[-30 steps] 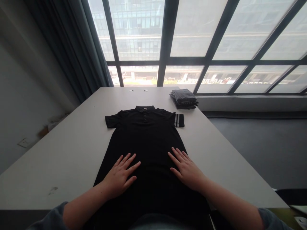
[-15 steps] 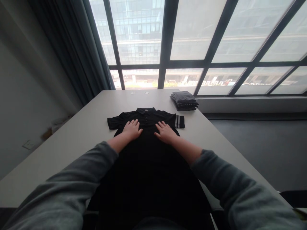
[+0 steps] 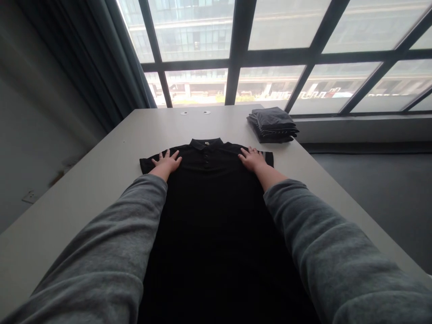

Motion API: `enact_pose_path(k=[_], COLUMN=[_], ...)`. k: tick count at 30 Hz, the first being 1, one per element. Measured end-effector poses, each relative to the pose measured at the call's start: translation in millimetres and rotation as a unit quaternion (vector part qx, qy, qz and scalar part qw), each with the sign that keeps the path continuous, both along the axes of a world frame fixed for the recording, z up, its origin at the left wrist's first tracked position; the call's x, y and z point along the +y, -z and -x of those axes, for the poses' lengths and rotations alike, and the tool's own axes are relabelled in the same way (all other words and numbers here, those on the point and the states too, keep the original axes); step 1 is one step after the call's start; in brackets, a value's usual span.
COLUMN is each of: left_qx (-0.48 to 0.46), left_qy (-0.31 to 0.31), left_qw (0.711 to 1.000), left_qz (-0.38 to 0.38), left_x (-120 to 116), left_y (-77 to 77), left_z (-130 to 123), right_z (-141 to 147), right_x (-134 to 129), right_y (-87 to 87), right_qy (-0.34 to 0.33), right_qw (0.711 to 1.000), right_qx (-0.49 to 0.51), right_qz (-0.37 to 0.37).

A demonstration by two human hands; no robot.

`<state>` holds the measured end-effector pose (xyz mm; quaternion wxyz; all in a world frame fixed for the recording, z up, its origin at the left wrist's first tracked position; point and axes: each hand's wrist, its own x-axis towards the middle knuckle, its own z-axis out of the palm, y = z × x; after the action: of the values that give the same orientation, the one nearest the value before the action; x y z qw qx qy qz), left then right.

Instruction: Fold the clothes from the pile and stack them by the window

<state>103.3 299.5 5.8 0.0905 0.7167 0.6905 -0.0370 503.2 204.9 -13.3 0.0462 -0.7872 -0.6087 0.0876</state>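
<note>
A black short-sleeved polo shirt (image 3: pixel 209 216) lies spread front side up, its collar toward the window and its lower part reaching the bottom of the view. My left hand (image 3: pixel 167 162) rests flat with fingers spread where the left sleeve meets the shoulder. On the right shoulder and sleeve lies my right hand (image 3: pixel 251 159), also flat with its fingers apart, partly covering the pale sleeve stripes. Neither hand grips the cloth.
The shirt is on a white table (image 3: pixel 94 189). A stack of folded dark clothes (image 3: pixel 272 124) sits at the table's back right edge. Behind are large windows, with a dark curtain (image 3: pixel 91 58) at the left.
Both my hands have moved outward from the chest to the shoulders and sleeves, and their fingers are more spread. The view has tilted down and come closer to the shirt.
</note>
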Motion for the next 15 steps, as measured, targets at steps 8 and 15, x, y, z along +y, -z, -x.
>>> enact_pose_path(k=[8, 15], left_qx=[-0.084, -0.091], left_qy=[-0.123, -0.144], left_qw=[0.988, 0.984], left_qz=[-0.034, -0.052], left_x=[24.8, 22.0], left_y=[16.0, 22.0], left_z=[0.4, 16.4], right_z=[0.6, -2.1], right_x=[-8.6, -9.4], right_y=[1.5, 2.3], right_qy=[0.136, 0.195], right_qw=[0.990, 0.980], right_qx=[0.039, 0.037], right_qz=[-0.012, 0.007])
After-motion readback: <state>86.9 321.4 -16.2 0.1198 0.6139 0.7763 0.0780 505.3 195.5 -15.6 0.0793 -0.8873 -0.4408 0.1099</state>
